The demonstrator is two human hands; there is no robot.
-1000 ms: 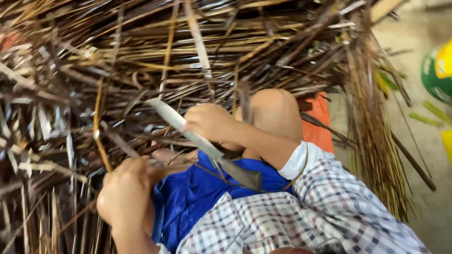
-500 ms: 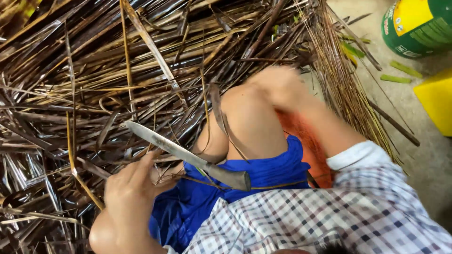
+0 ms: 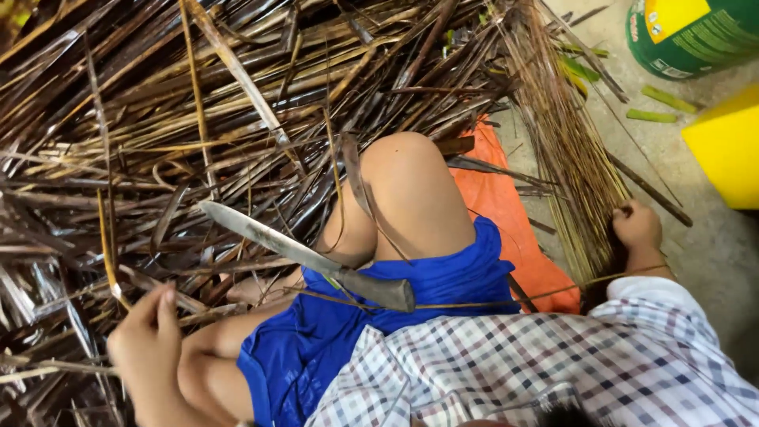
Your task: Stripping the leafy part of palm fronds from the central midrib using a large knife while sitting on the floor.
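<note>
Sitting low, the person wears a checked shirt and blue shorts. A long knife lies across the lap, its dark handle on the shorts and its pale blade pointing up and left over the dry stalks. No hand touches the knife.

The left hand is at the bottom left, just beside the bent leg. Its fingers are pinched on a thin yellow strip that runs up into the pile.

The right hand is far out on the right, well apart from the knife. It is curled shut around the near end of a bundle of thin straw sticks that lies next to an orange cloth.

Farther away is a big heap of brown dry leaves. In the top right corner stand a green tub and a yellow box on the grey floor.
</note>
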